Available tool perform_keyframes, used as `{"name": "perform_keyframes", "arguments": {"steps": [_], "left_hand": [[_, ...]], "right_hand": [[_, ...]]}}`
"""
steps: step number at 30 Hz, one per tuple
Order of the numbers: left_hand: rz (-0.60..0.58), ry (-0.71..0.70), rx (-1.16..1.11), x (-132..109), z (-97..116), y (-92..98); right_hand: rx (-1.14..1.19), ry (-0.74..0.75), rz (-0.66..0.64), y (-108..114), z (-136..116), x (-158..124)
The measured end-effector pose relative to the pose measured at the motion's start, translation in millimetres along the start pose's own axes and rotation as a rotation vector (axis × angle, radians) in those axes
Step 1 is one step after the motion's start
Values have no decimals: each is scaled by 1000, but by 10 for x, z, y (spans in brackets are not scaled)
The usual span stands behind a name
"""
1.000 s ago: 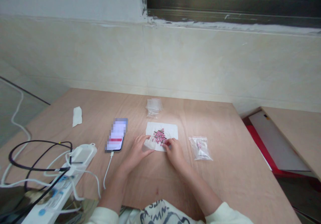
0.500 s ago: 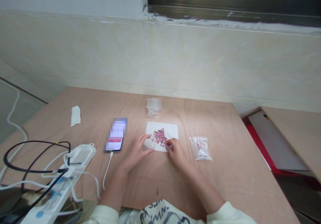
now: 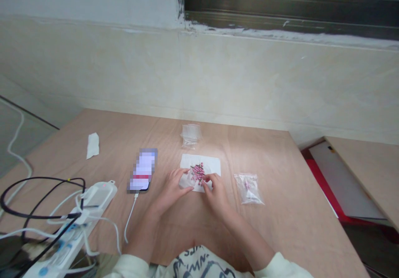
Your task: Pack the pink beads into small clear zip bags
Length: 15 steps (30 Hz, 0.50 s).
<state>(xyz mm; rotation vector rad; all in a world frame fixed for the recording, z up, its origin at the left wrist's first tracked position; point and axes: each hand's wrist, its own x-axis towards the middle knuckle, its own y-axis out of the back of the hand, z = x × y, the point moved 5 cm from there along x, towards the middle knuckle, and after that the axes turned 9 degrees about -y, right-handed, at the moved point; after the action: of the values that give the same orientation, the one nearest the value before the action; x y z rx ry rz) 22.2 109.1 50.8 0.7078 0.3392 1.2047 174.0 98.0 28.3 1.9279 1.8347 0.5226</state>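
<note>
Small pink pieces with dark stem-like ends [image 3: 198,171] lie heaped on a white sheet of paper [image 3: 214,163] in the middle of the table. My left hand [image 3: 172,188] grips a small clear plastic bag [image 3: 185,180] between thumb and fingers, at the heap's left side. From the right, my right hand [image 3: 215,190] reaches in with thumb and forefinger pinched at the lower right edge of the heap. A small pink piece seems to be in that pinch, largely covered by the fingertips.
A filled zip bag [image 3: 248,188] lies right of the paper, and more clear bags [image 3: 191,136] lie behind it. To the left are a phone [image 3: 144,170] on a charging cable, a white scrap [image 3: 92,146] and a power strip [image 3: 90,211] with tangled cables.
My right hand's fingertips have shifted slightly left, in against the pink pieces. The left hand keeps its hold on the bag. The whole view has tilted up a little.
</note>
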Motion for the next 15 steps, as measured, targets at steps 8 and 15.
{"name": "perform_keyframes", "arguments": {"steps": [8,15], "left_hand": [[-26,14,24,-23,10,25],[-47,-38,78,-54,-11,-71]], "right_hand": [[-99,-13,-45,-130,248,-63],[28,29,-5,-15,-21,-12]]}}
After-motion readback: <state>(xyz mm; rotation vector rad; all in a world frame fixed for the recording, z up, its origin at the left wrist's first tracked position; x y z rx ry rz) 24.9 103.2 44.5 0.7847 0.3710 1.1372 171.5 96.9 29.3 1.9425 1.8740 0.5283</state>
